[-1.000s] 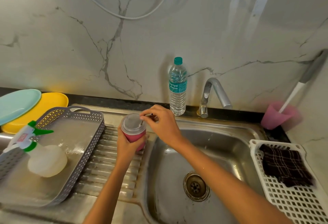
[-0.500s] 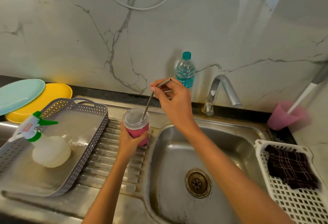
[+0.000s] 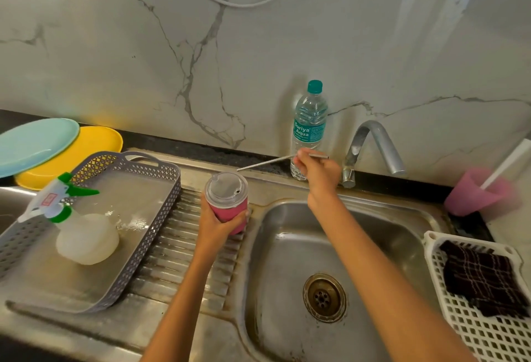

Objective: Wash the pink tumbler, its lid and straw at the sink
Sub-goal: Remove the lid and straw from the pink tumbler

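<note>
My left hand (image 3: 219,226) grips the pink tumbler (image 3: 230,213) upright on the ribbed drainboard, just left of the sink basin (image 3: 290,252). A clear lid (image 3: 226,190) sits on the tumbler, its straw hole bare. My right hand (image 3: 316,170) pinches a thin metal straw (image 3: 265,162) near one end and holds it almost level above the tumbler, clear of the lid. The straw's long end points left, and a short stub sticks out to the right of my fingers.
A curved tap (image 3: 373,143) and a water bottle (image 3: 309,129) stand behind the basin. A grey basket (image 3: 155,218) with a spray bottle (image 3: 77,226) lies left, beside teal and yellow plates (image 3: 86,146). A white basket (image 3: 465,321) with a dark cloth (image 3: 482,278) and a pink cup (image 3: 474,195) are on the right.
My right hand pulled the straw up out of the lid and swung it right toward the tap, tipping it nearly level. My left hand kept its grip on the tumbler.
</note>
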Demonstrator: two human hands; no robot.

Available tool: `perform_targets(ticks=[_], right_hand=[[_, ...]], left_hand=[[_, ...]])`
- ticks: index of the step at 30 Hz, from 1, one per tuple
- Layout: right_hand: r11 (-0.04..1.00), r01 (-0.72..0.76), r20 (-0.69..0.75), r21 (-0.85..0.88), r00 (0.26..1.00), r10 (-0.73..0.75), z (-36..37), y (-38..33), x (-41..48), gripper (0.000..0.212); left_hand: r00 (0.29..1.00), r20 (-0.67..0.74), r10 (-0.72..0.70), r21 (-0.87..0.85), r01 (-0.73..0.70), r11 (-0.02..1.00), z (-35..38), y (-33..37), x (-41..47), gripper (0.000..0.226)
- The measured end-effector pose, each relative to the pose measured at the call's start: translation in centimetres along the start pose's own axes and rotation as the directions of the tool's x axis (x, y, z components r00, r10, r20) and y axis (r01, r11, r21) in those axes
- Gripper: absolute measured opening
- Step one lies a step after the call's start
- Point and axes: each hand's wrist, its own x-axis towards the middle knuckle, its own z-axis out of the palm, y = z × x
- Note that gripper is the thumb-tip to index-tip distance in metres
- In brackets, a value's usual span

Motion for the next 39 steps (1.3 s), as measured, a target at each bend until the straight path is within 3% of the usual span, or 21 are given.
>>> perform_targets(ticks=[6, 11, 12, 14, 17, 22, 27, 30, 36, 39], right_hand=[[0.970, -0.241, -0.137, 0.020, 0.961, 0.242, -0.9, 7.0, 2.6, 0.018], [0.956, -0.295, -0.140, 0.001, 0.946, 0.292, -0.6, 10.6, 3.7, 0.020], [0.961, -0.271, -0.140, -0.061, 0.955, 0.261, -0.5, 11.3, 3.9, 0.020], [0.924, -0.154, -0.128, -0.349, 0.985, 0.116, -0.5, 12.4, 4.5, 0.020], [0.718, 0.044, -0.006, -0.695, 0.998, -0.066, -0.8, 13.0, 4.9, 0.022], [0.464, 0.254, 0.167, -0.849, 0.961, -0.221, -0.9, 13.6, 5.6, 0.018], [0.316, 0.328, 0.262, -0.890, 0.936, -0.234, -0.2, 13.8, 6.2, 0.016], [0.347, 0.360, 0.293, -0.866, 0.928, -0.230, 0.2, 13.3, 5.9, 0.016], [0.634, 0.502, 0.480, -0.588, 0.848, -0.226, 0.3, 7.4, 1.1, 0.024], [0.622, 0.547, 0.634, -0.561, 0.766, -0.101, -1.4, 3.7, -2.9, 0.042]], left_hand=[[1.000, 0.003, -0.012, 0.027, 0.012, 1.000, -0.1, -0.7, 0.3, 0.102], [1.000, -0.018, 0.006, 0.046, -0.005, 0.999, 0.0, -0.8, 0.4, 0.097], [1.000, -0.021, 0.008, 0.047, -0.007, 0.999, 0.0, -0.9, 0.4, 0.097], [1.000, -0.027, 0.010, 0.050, -0.008, 0.999, 0.0, -1.1, 0.4, 0.098], [1.000, -0.030, 0.009, 0.052, -0.007, 0.999, 0.0, -1.2, 0.4, 0.099], [0.999, -0.040, 0.000, 0.048, 0.002, 0.999, 0.1, -1.4, 0.4, 0.101], [0.999, -0.030, -0.018, 0.053, 0.019, 0.998, 0.0, -1.2, 0.3, 0.103], [0.999, -0.026, -0.028, 0.062, 0.029, 0.998, 0.0, -1.1, 0.2, 0.105], [1.000, -0.016, -0.017, 0.084, 0.018, 0.996, 0.8, 0.7, -0.8, 0.096], [0.998, 0.063, -0.019, 0.081, 0.014, 0.997, 2.5, 1.2, -2.3, 0.093]])
